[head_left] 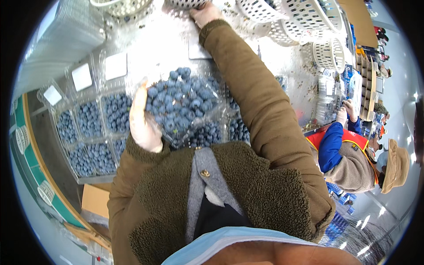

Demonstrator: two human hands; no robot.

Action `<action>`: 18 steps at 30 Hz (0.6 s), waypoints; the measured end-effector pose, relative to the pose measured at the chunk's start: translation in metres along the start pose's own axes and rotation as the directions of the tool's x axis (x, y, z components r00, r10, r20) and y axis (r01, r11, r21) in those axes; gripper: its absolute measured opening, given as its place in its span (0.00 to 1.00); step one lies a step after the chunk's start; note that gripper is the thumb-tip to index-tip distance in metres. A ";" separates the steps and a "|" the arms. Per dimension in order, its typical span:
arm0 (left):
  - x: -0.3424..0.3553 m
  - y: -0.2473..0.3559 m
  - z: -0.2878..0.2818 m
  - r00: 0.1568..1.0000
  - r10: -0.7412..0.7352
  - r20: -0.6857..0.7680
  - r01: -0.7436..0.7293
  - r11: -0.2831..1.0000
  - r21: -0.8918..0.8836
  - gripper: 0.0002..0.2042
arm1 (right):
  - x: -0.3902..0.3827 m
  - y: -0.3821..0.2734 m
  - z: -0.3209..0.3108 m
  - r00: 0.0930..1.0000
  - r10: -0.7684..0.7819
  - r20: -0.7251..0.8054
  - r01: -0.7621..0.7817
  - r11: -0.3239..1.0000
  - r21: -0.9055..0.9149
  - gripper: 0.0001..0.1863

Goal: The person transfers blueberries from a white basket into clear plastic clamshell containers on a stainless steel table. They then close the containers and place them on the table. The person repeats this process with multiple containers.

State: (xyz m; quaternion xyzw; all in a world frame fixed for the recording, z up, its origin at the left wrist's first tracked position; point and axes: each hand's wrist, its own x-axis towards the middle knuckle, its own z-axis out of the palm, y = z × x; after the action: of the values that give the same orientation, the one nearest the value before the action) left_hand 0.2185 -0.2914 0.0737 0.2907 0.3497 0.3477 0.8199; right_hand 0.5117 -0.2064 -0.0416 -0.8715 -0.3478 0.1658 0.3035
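Observation:
In my gloved left hand [146, 126] is an open clear plastic clamshell of blueberries [179, 104], gripped at its left side and tilted in front of my chest. Its fruit is heaped up, and the far corner sits higher than the near one. My right arm stretches far across the metal table, where my gloved right hand [206, 16] is closed at the side of a white perforated basket [186, 3]. The basket is cut off by the upper edge, and part of those fingers is hidden. More filled blueberry clamshells [90, 118] stand in rows at my left and beneath the held one.
Stacked empty clamshells [73, 33] rise at the far left. White perforated baskets [304, 17] stand at the far right, with another basket [329, 55] nearer. Debris is scattered over the metal table [163, 44]. A person in a red vest [349, 152] works at the right.

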 end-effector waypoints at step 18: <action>-0.014 -0.016 0.032 0.974 -0.157 0.164 0.179 0.975 -0.134 0.18 | -0.200 -0.028 -0.195 0.947 -0.262 0.184 0.069 0.729 0.681 0.07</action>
State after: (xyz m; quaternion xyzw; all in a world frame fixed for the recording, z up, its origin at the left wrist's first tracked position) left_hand 0.2418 -0.3193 0.0859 0.2240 0.2825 0.2788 0.8901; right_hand 0.4546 -0.4120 0.1407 -0.6397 -0.3800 0.3670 0.5583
